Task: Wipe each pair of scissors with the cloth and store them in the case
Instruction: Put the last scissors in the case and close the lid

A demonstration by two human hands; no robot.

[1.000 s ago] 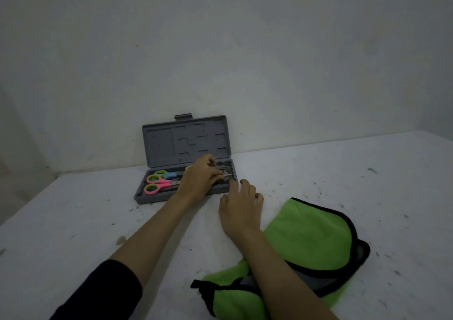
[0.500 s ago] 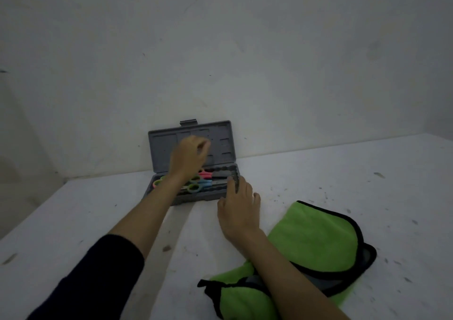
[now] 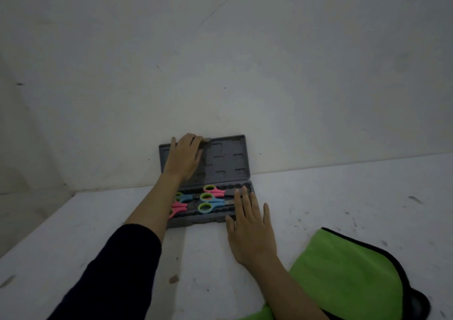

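A grey plastic case (image 3: 225, 162) stands open against the wall, its lid upright. Several small scissors with pink, blue and green handles (image 3: 208, 198) lie in its bottom half. My left hand (image 3: 185, 156) rests on the lid's top edge, fingers curled over the rim near the latch. My right hand (image 3: 250, 226) lies flat with fingers spread, its fingertips on the case's front right corner. The green cloth (image 3: 343, 275) with black trim lies on the table at the lower right, under my right forearm.
The white table (image 3: 343, 197) carries dark scuffs and specks. A plain wall rises directly behind the case. The table's left edge drops away at the left side.
My left hand rose from the scissors in the tray to the top edge of the lid. My right hand slid forward to the case's front corner.
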